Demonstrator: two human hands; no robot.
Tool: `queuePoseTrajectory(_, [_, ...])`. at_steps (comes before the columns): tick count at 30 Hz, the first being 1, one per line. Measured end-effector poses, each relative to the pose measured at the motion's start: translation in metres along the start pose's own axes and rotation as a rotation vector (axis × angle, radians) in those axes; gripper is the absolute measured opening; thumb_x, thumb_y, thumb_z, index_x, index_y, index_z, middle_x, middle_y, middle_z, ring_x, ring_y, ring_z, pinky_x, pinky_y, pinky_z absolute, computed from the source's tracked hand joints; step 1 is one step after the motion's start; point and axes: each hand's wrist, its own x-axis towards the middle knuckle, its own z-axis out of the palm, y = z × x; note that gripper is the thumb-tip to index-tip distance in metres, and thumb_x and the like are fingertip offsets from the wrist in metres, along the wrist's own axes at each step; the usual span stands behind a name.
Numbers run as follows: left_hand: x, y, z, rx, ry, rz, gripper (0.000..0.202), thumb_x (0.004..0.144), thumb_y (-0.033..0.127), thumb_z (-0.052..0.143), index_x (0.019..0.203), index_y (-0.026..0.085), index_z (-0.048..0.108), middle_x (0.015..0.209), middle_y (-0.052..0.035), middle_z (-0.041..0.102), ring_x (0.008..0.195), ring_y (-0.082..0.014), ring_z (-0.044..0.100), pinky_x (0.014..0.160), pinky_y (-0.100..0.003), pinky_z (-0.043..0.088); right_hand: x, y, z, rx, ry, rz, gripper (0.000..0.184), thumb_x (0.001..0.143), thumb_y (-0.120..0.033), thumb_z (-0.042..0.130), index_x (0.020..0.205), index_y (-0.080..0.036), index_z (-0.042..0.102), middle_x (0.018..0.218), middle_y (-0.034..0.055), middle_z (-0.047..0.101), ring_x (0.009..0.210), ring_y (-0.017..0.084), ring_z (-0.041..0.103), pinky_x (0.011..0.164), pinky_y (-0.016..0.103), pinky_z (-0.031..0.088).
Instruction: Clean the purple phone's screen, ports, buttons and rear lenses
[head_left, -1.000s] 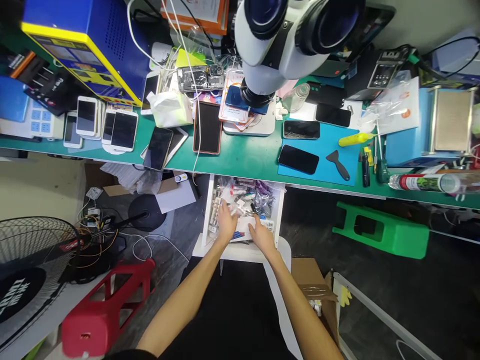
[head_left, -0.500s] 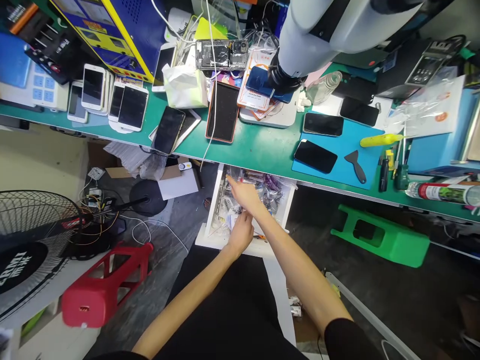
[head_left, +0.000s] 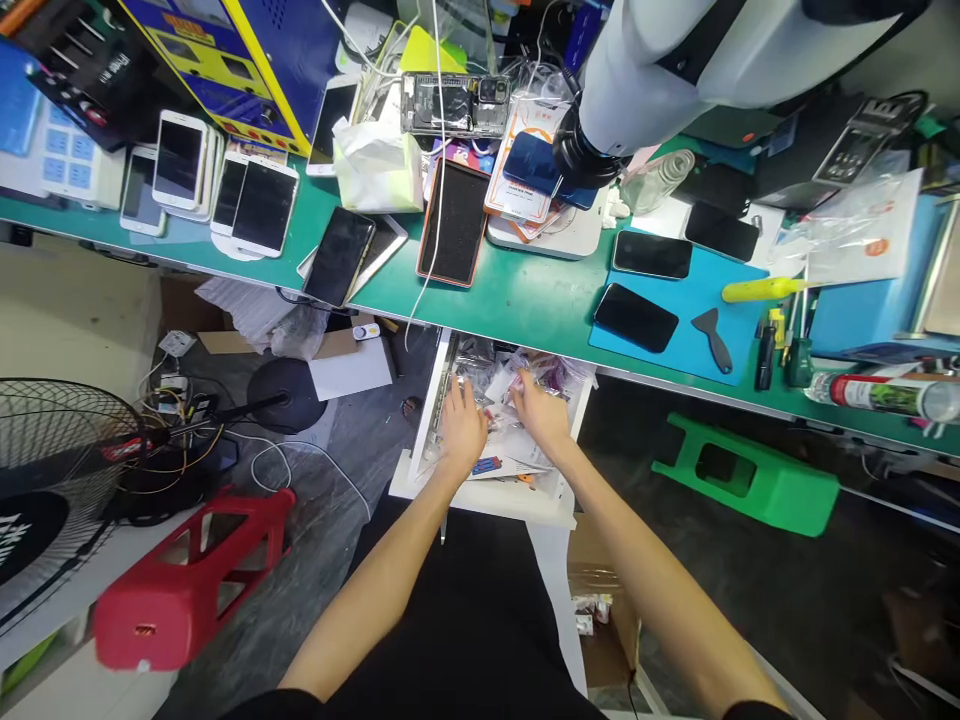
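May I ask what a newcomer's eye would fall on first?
Probably the big pale microscope at the upper right, above the green workbench. Then perhaps the left hand and right hand inside the cluttered drawer at centre. The red stool at lower left also stands out.

drawer open from above, green bench over its far end, plastic packets crowding inside

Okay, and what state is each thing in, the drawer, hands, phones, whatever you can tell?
Drawer: pulled open, cluttered.
Left hand: in the drawer, fingers extended.
Right hand: in the drawer, at plastic packets; grip unclear.
Phones on the blue mat: screens dark.
Phone by the tissue pack: opened, insides exposed.
Cardboard box: open.
Fan: can't tell if running.
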Motion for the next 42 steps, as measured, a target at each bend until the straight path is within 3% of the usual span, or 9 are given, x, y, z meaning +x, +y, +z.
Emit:
queuePoseTrajectory(4, [0.019, 0.015, 0.019, 0.043, -0.005, -0.095, 0.053, 0.108, 0.043, 0.079, 0.154, 0.021, 0.065, 0.163, -0.0151, 0.063, 0.144, -0.0357, 0.067, 0.12, -0.063, 0.06, -0.007, -0.004, 0.007, 0.053, -0.001, 0.051, 0.045, 0.112, -0.047, 0.074, 0.147, -0.019, 0.067, 0.135, 0.0105, 0.075, 0.112, 0.024, 0.077, 0.097, 0.046, 0.07])
queuePoseTrajectory(9, [0.012, 0.016, 0.029, 0.013, -0.074, -0.092, 0.049, 0.109, 0.043, 0.078, 0.151, 0.02, 0.067, 0.154, -0.014, 0.069, 0.135, -0.0327, 0.072, 0.114, -0.059, 0.064, -0.002, -0.004, 0.001, 0.163, -0.005, 0.072, 0.046, 0.112, -0.047, 0.074, 0.148, -0.019, 0.067, 0.138, 0.0109, 0.074, 0.116, 0.025, 0.077, 0.101, 0.048, 0.069])
queuePoseTrajectory(13, [-0.002, 0.005, 0.019, -0.033, -0.12, 0.02, 0.047, 0.11, 0.043, 0.077, 0.151, 0.022, 0.068, 0.157, -0.0139, 0.068, 0.138, -0.0326, 0.071, 0.116, -0.059, 0.063, 0.006, -0.007, -0.008, 0.274, -0.024, 0.05, 0.046, 0.111, -0.047, 0.075, 0.147, -0.02, 0.068, 0.141, 0.0115, 0.073, 0.12, 0.026, 0.076, 0.104, 0.05, 0.068])
queuePoseTrajectory(16, [-0.01, -0.009, 0.008, -0.02, -0.109, 0.059, 0.05, 0.109, 0.043, 0.077, 0.153, 0.022, 0.066, 0.164, -0.0146, 0.063, 0.146, -0.0356, 0.066, 0.122, -0.063, 0.058, 0.017, -0.025, -0.009, 0.372, -0.043, -0.002, 0.044, 0.112, -0.048, 0.074, 0.146, -0.02, 0.07, 0.143, 0.0117, 0.073, 0.124, 0.027, 0.075, 0.108, 0.052, 0.066])
queuePoseTrajectory(23, [-0.027, -0.03, 0.009, 0.067, -0.08, 0.01, 0.056, 0.108, 0.042, 0.079, 0.158, 0.022, 0.063, 0.172, -0.0154, 0.056, 0.156, -0.0399, 0.058, 0.128, -0.07, 0.051, 0.049, -0.077, 0.016, 0.547, -0.15, -0.052, 0.04, 0.111, -0.049, 0.075, 0.137, -0.019, 0.074, 0.141, 0.0113, 0.075, 0.125, 0.027, 0.075, 0.11, 0.052, 0.065])
queuePoseTrajectory(32, [-0.051, -0.046, 0.002, 0.013, -0.13, 0.022, 0.055, 0.109, 0.04, 0.078, 0.159, 0.025, 0.063, 0.178, -0.0149, 0.05, 0.162, -0.0404, 0.053, 0.132, -0.07, 0.048, 0.07, -0.082, 0.046, 0.678, -0.163, -0.008, 0.039, 0.111, -0.049, 0.075, 0.136, -0.019, 0.074, 0.138, 0.0107, 0.076, 0.122, 0.026, 0.076, 0.107, 0.05, 0.066])
queuePoseTrajectory(36, [-0.053, -0.052, -0.005, -0.059, -0.141, 0.03, 0.053, 0.109, 0.04, 0.077, 0.158, 0.024, 0.064, 0.178, -0.0148, 0.051, 0.161, -0.0399, 0.054, 0.132, -0.07, 0.049, 0.07, -0.088, 0.052, 0.704, -0.137, -0.001, 0.039, 0.111, -0.049, 0.075, 0.135, -0.019, 0.074, 0.138, 0.0107, 0.076, 0.122, 0.026, 0.076, 0.108, 0.05, 0.066])
queuePoseTrajectory(42, [-0.059, -0.059, -0.014, -0.151, -0.165, 0.027, 0.048, 0.11, 0.041, 0.077, 0.154, 0.023, 0.067, 0.173, -0.0146, 0.056, 0.158, -0.0382, 0.057, 0.13, -0.068, 0.05, 0.063, -0.076, 0.053, 0.74, -0.126, 0.004, 0.038, 0.111, -0.047, 0.075, 0.137, -0.019, 0.073, 0.138, 0.0107, 0.075, 0.12, 0.025, 0.076, 0.105, 0.049, 0.067])
